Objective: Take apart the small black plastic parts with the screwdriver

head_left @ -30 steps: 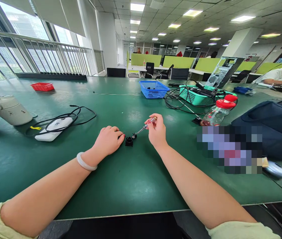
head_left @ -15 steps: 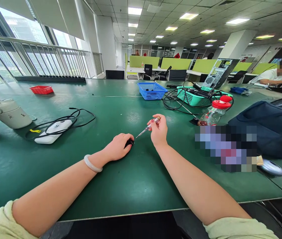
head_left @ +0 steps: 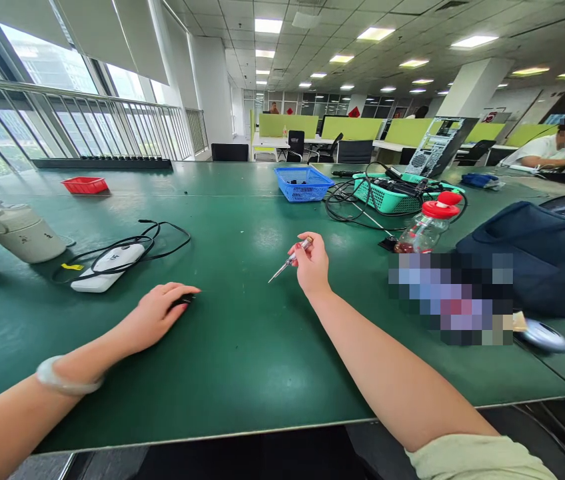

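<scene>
My left hand (head_left: pixel 158 313) is closed round a small black part (head_left: pixel 182 301), low over the green table (head_left: pixel 242 373). Most of that part is covered by my fingers, so its exact kind does not show. My right hand (head_left: pixel 312 263) grips a slim screwdriver (head_left: pixel 287 260) with a clear handle. Its metal shaft slants down to the left, and the tip points at the table between my hands. Nothing touches the tip that I can see.
On the left are a white power bank (head_left: pixel 107 268) with a black cable, a pale bottle (head_left: pixel 25 230) and a red tray (head_left: pixel 85 185). Farther back stand a blue basket (head_left: pixel 304 183) with black pieces and a green basket (head_left: pixel 387 197) with cables. At right: a jar (head_left: pixel 425 227) and a dark bag (head_left: pixel 537 260).
My left hand has moved left, away from the screwdriver tip, taking the small black part along. The right hand has shifted only slightly left with the screwdriver.
</scene>
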Motion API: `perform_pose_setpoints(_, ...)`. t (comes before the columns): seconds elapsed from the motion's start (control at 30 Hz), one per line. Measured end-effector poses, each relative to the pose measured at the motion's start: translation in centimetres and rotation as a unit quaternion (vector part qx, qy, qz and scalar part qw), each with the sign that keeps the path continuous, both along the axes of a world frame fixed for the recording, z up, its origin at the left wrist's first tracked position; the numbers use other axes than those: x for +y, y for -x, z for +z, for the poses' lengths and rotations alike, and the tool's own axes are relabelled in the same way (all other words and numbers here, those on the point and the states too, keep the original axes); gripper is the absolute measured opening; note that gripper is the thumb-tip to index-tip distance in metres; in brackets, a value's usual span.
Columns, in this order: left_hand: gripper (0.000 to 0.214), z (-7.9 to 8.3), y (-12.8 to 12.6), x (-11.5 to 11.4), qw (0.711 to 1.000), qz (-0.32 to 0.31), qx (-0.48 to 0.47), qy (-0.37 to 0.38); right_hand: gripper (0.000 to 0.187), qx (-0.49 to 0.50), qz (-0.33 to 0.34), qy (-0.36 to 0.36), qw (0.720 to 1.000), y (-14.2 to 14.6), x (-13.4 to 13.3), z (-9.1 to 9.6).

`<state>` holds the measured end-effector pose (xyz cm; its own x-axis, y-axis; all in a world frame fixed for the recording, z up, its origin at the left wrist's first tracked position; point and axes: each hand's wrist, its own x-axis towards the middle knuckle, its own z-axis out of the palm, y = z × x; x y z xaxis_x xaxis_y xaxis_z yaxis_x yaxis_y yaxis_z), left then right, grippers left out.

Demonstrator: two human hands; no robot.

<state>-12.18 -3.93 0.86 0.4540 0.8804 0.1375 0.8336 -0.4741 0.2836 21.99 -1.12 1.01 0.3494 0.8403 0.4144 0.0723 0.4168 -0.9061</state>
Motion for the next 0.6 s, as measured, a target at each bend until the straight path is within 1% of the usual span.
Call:
perform_pose_setpoints(0.07, 0.043, 0.0, 3.8, 0.1, 0.999, 0.041, 0.013, -0.004, 0.017, 0.001, 0.003, 0.010, 1.000, 0.0, 0.0, 0.0)
perform_pose_setpoints(0.13, 0.043, 0.0, 7.0, 0.3, 0.993, 0.109, 0.039, -0.026, 0.018, 0.002, 0.003, 0.014, 1.000, 0.1, 0.0, 0.0)
perform_pose_setpoints(0.2, 0.044, 0.1, 9.5, 0.4, 0.983, 0.165, 0.067, -0.047, 0.018, -0.002, 0.007, 0.014, 1.000, 0.2, 0.0, 0.0)
perform_pose_setpoints(0.27, 0.044, 0.3, 11.2, 0.5, 0.970, 0.210, 0.099, -0.070, 0.018, -0.005, 0.007, 0.014, 1.000, 0.3, 0.0, -0.1)
perform_pose_setpoints(0.37, 0.040, 0.8, 12.2, 0.5, 0.951, 0.260, 0.133, -0.100, 0.019, -0.010, 0.004, 0.015, 1.000, 0.4, 0.0, -0.1)
perform_pose_setpoints(0.43, 0.038, 1.3, 12.1, 0.4, 0.950, 0.262, 0.130, -0.110, 0.020, -0.015, 0.004, 0.017, 1.000, 0.4, 0.0, -0.1)
perform_pose_setpoints(0.53, 0.035, 2.0, 11.3, 0.0, 0.959, 0.248, 0.089, -0.103, 0.020, -0.021, 0.006, 0.018, 1.000, 0.3, 0.0, -0.1)
perform_pose_setpoints(0.6, 0.035, 2.4, 10.8, -0.5, 0.953, 0.287, 0.046, -0.083, 0.019, -0.023, 0.006, 0.017, 1.000, 0.3, -0.1, -0.1)
